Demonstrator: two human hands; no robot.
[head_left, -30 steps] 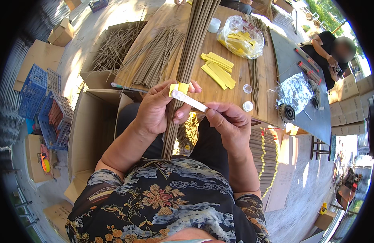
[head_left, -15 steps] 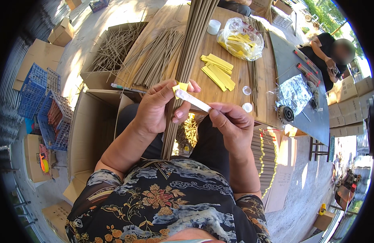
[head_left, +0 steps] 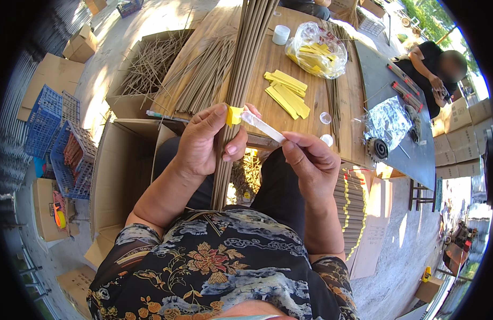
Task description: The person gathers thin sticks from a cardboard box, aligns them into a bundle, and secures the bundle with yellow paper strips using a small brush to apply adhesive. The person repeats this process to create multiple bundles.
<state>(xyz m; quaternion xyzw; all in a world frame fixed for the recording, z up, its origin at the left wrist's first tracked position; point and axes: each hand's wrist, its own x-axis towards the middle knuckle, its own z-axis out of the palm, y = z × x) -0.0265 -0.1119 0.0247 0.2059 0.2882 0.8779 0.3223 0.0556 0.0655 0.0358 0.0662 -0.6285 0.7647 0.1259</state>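
Across slim brown sticks (head_left: 244, 58) lies a bright yellow band (head_left: 234, 116).

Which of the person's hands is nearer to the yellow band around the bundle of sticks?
Left. The left hand holds the bundle of sticks, its thumb at the yellow band. The right hand is farther off, to the right and lower in view, pinching a whitish strip.

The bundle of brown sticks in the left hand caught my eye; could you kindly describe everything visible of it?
The bundle consists of long, thin, straight, matte brown sticks packed side by side. It slants rightward toward its far end, which runs out of the picture. The left hand grips it, where a yellow strip crosses it; its near end reaches toward the patterned shirt.
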